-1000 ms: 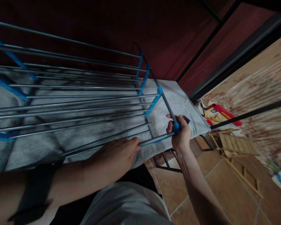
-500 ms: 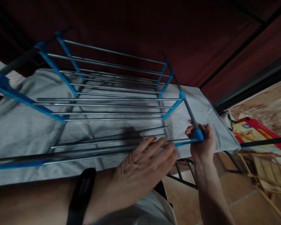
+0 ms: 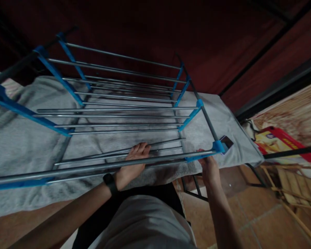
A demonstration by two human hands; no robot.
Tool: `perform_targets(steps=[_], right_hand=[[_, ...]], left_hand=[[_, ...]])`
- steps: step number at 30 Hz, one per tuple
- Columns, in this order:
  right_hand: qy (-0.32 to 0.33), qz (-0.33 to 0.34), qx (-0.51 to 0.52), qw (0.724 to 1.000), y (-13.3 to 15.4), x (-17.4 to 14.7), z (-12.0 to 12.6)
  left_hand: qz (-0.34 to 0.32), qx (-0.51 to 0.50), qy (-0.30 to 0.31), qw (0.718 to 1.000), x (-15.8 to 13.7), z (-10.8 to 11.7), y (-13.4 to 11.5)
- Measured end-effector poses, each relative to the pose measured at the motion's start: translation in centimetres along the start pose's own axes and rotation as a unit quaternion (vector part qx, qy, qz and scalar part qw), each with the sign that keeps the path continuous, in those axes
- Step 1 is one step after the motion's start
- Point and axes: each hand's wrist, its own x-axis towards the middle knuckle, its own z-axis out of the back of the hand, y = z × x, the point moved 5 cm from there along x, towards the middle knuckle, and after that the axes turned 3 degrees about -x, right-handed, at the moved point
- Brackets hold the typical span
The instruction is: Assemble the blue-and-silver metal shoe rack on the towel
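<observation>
One dark red backdrop fills the upper part of my head view, and before it I see a surface covered with grey cloth. On this cloth is the rack, made of metal rods joined by blue plastic pieces. At the right, beyond the cloth, there is a folding wooden chair near a red and yellow package. Along the side nearest to me runs the front rod of the rack, and behind it some loose rods lie on the cloth. My left hand passes beneath the front rod, with its fingers at the loose rods; whether it grasps one, I cannot tell. My right hand is closed around the near blue bracket, at the rack's right front corner. Just beside this corner lies a flat dark device, and on my left wrist sits a black band.
</observation>
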Motion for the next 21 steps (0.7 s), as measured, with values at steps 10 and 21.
perform_targets(steps=[10,21], right_hand=[[0.019,-0.006,-0.053,0.998,-2.7,-0.5,0.2],[-0.008,-0.039,-0.055,0.998,-4.4,0.4,0.9]], left_hand=[[-0.016,-0.003,0.071,0.997,4.0,-4.3,1.5],[-0.068,0.033,0.050,0.996,4.8,-1.8,-1.3]])
